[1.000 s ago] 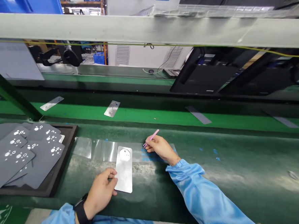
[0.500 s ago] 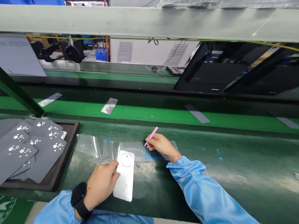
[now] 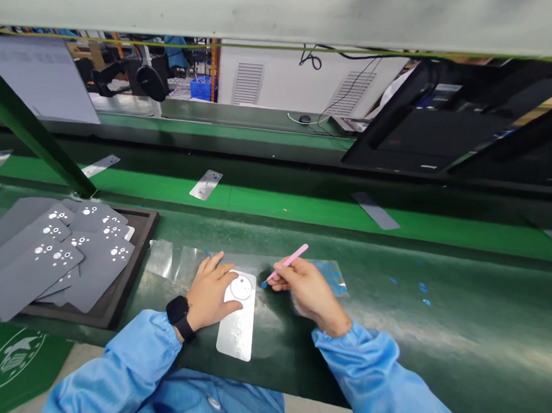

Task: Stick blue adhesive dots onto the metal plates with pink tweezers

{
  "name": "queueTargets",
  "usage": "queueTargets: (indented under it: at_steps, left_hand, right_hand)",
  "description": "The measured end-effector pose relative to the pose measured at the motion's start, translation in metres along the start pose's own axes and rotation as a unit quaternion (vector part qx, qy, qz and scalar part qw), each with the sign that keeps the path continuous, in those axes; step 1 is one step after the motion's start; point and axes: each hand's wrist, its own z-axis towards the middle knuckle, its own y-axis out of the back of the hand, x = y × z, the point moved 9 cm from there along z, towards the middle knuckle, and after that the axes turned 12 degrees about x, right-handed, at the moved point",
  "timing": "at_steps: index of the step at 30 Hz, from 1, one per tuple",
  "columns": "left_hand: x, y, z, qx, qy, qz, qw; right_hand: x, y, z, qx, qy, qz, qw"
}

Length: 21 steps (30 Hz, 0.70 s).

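A silver metal plate with a round white patch near its top end lies on the dark green bench. My left hand rests over its upper left corner, thumb across the top edge, and a black watch sits on that wrist. My right hand pinches pink tweezers, their tip a little left of the plate's top, apart from it. Under both hands lies a clear plastic film. A film patch with blue dots shows beyond my right hand.
A black foam tray at the left holds several overlapping grey perforated sheets. Beyond the bench, a green conveyor belt carries metal plates. A green beam crosses the far left, and dark monitors stand at the far right.
My left hand has moved up the plate to its top end. The tweezers have swung left, closer to the plate. The whole view has tilted downward.
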Motion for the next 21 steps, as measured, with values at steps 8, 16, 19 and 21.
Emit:
queueTargets:
  at_steps: [8, 16, 19, 21]
  left_hand:
    - [-0.004, -0.009, 0.001, 0.000, -0.008, 0.011, 1.000]
    - [-0.003, -0.010, -0.001, -0.007, -0.016, 0.015, 1.000]
    - [-0.004, -0.010, -0.001, -0.007, -0.018, 0.014, 1.000]
    - [-0.004, -0.010, -0.001, -0.004, -0.018, 0.014, 1.000]
  right_hand:
    - [-0.017, -0.033, 0.003, -0.035, -0.025, 0.005, 0.999]
    - [-0.014, -0.034, 0.000, -0.041, -0.030, -0.048, 0.998]
    - [-0.014, -0.033, -0.001, -0.054, -0.035, -0.050, 0.997]
    - [-0.013, -0.034, -0.002, -0.055, -0.036, -0.052, 0.996]
